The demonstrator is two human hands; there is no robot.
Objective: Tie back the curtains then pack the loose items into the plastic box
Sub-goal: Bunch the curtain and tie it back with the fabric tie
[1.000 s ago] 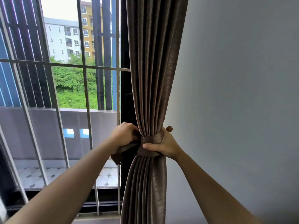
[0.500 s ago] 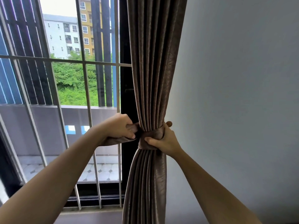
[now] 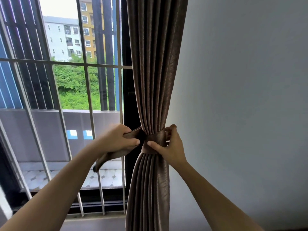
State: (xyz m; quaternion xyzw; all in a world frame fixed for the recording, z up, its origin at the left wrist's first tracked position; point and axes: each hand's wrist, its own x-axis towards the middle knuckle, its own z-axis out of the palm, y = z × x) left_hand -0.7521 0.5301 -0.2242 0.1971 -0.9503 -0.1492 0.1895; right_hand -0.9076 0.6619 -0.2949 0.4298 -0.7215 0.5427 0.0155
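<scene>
A brown pleated curtain (image 3: 153,72) hangs bunched at the window's right side, cinched at its waist by a matching fabric tieback (image 3: 154,139). My left hand (image 3: 116,139) grips the tieback's loose end, which trails down and left below the hand. My right hand (image 3: 170,145) holds the wrapped band on the curtain's right side, thumb pressed on its front. A small brown wall knob (image 3: 173,126) peeks out just above my right fingers. The plastic box and the loose items are out of view.
A window with white metal bars (image 3: 86,90) and a dark frame (image 3: 129,100) fills the left; a balcony with a tiled floor (image 3: 106,177) lies beyond. A plain grey wall (image 3: 241,97) takes up the right.
My left hand has drawn the tieback's loose end out to the left of the curtain. My right fingers have moved up toward the knob.
</scene>
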